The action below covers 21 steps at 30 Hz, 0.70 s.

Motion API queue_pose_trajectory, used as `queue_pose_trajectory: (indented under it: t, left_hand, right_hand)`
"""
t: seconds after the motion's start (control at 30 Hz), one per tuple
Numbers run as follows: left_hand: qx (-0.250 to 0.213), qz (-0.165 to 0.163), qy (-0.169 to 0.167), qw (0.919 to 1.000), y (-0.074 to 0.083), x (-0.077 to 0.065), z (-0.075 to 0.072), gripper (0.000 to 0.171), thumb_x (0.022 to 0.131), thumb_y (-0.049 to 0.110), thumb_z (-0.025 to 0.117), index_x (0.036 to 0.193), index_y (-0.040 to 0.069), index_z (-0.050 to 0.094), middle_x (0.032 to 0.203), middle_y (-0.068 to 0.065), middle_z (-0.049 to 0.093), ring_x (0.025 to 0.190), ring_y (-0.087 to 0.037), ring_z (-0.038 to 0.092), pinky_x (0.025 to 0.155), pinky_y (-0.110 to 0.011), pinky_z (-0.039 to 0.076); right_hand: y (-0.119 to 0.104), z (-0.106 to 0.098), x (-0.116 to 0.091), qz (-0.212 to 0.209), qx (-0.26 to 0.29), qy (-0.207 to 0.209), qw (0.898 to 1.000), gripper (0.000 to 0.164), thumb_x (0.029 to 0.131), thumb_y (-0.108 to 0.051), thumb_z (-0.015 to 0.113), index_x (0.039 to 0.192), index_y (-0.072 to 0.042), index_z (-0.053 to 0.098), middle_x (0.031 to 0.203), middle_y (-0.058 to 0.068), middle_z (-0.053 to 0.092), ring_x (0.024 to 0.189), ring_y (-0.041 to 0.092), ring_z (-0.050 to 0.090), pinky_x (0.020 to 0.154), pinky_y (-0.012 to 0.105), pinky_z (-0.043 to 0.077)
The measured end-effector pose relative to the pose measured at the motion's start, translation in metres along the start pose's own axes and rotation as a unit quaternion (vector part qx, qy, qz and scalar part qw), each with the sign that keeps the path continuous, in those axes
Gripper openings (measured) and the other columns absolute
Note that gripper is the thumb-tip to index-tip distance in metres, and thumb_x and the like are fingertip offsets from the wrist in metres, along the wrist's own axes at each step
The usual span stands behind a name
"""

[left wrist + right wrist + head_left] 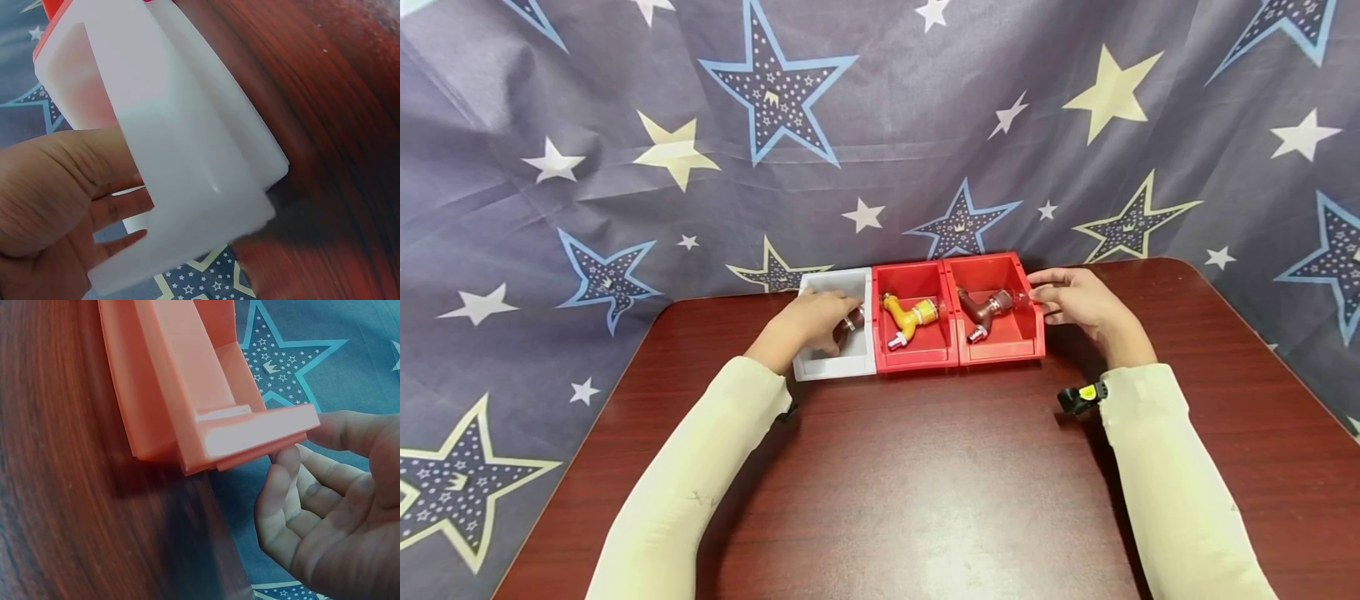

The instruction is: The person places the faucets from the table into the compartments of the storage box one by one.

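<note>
My left hand (816,321) reaches down into the white bin (835,367), its fingers over a brown tap (854,317) with a silver band. In the left wrist view the bin's wall hides the fingertips, so I cannot tell whether they grip the tap. On the right, my right hand (1078,302) touches the outer side of the right red bin (1000,352) with loosely bent fingers. The right wrist view shows the fingertips (287,457) right at the bin's rim. Inside that bin lies another brown tap (981,313). A yellow tap (910,318) lies in the middle red bin (917,360).
All three bins stand side by side near the back of the dark red-brown wooden table (925,483). Behind the table hangs a grey-blue star-patterned cloth (880,125). A black wrist device (1081,397) sits at the right cuff.
</note>
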State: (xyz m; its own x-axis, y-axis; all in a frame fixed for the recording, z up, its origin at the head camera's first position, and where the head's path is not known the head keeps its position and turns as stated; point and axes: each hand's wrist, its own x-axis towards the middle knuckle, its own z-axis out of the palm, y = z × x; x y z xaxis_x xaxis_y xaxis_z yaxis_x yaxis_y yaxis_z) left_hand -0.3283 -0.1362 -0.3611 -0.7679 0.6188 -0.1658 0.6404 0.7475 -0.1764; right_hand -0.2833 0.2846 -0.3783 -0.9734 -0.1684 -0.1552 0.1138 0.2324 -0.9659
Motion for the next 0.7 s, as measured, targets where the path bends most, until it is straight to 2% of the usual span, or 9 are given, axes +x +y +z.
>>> queue_pose_trajectory:
  t: [0.27, 0.47, 0.6, 0.7]
  left_hand:
    - [-0.005, 0.006, 0.010, 0.9999, 0.001, -0.005, -0.001, 0.083, 0.073, 0.027, 0.093, 0.144, 0.010, 0.056, 0.128, -0.011, 0.063, 0.121, -0.030, 0.058, 0.102, -0.057, 0.042]
    - [-0.012, 0.004, 0.034, 0.9993, 0.000, -0.009, -0.003, 0.078, 0.076, 0.022, 0.090, 0.145, 0.010, 0.057, 0.128, -0.012, 0.063, 0.122, -0.030, 0.058, 0.106, -0.060, 0.040]
    - [-0.007, 0.011, 0.057, 0.9983, 0.000, -0.014, -0.006, 0.073, 0.080, 0.023, 0.088, 0.146, 0.012, 0.057, 0.129, -0.011, 0.062, 0.125, -0.029, 0.056, 0.106, -0.059, 0.040]
    - [-0.008, 0.020, 0.080, 0.9966, 0.001, -0.018, -0.011, 0.069, 0.083, 0.023, 0.085, 0.144, 0.011, 0.057, 0.129, -0.012, 0.062, 0.125, -0.029, 0.056, 0.105, -0.058, 0.040]
  right_hand:
    - [0.000, 0.001, 0.001, -0.001, -0.006, 0.000, 1.000, 0.048, 0.102, -0.007, 0.055, 0.146, 0.009, 0.045, 0.092, -0.002, 0.073, 0.080, 0.012, 0.069, 0.073, 0.029, 0.059]
    - [-0.001, -0.001, 0.001, -0.001, -0.022, 0.003, 1.000, 0.048, 0.102, -0.009, 0.057, 0.146, 0.008, 0.046, 0.089, -0.005, 0.072, 0.077, 0.011, 0.068, 0.073, 0.030, 0.059]
    - [-0.009, 0.000, -0.003, -0.015, -0.062, 0.017, 0.998, 0.047, 0.102, -0.010, 0.058, 0.144, 0.008, 0.047, 0.087, -0.004, 0.069, 0.074, 0.011, 0.064, 0.069, 0.028, 0.058]
    - [-0.019, 0.001, -0.010, -0.044, -0.127, 0.043, 0.990, 0.044, 0.102, -0.012, 0.058, 0.140, 0.009, 0.050, 0.093, 0.005, 0.068, 0.074, 0.014, 0.062, 0.065, 0.028, 0.056]
